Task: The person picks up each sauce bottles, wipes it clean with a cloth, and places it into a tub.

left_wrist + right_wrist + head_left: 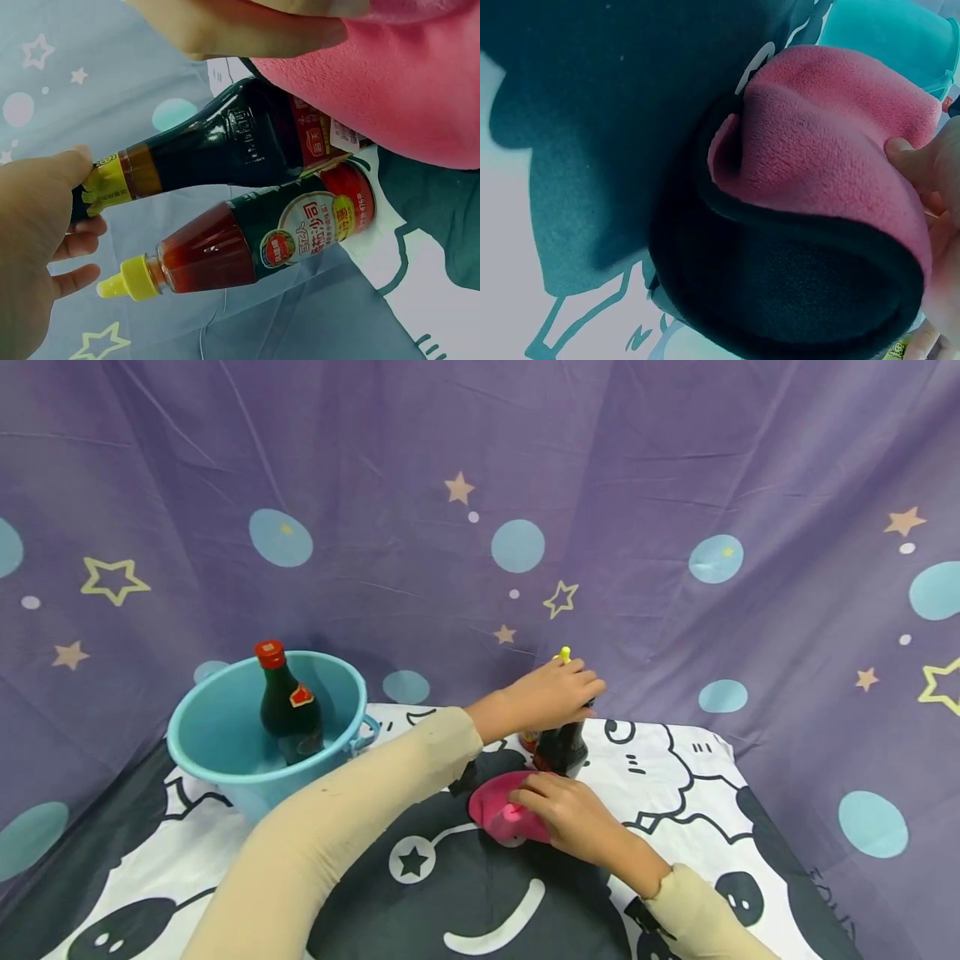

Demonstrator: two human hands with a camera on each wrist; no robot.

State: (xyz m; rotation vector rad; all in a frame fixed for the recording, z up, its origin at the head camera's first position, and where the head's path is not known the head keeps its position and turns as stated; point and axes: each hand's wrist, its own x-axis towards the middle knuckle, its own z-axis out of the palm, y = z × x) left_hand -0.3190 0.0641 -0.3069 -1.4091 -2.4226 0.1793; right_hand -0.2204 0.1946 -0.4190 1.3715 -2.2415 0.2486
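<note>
My left hand (546, 697) grips the capped neck of a dark sauce bottle (247, 135), which stands upright on the cloth. Right beside that bottle is a ketchup bottle (300, 236) with a yellow nozzle cap; in the head view the left hand mostly hides it. Nearer to me, my right hand (573, 818) pinches the edge of a pink fleece hat (817, 142). The hat's dark-lined opening shows in the right wrist view. In the left wrist view the hat overlaps the foot of the sauce bottle.
At the left stands a light blue bucket (213, 777) with a red-capped dark bottle (288, 706) leaning inside it. A black and white cartoon-print cloth (405, 902) covers the table. Behind it hangs a purple curtain (600, 485) with stars and dots.
</note>
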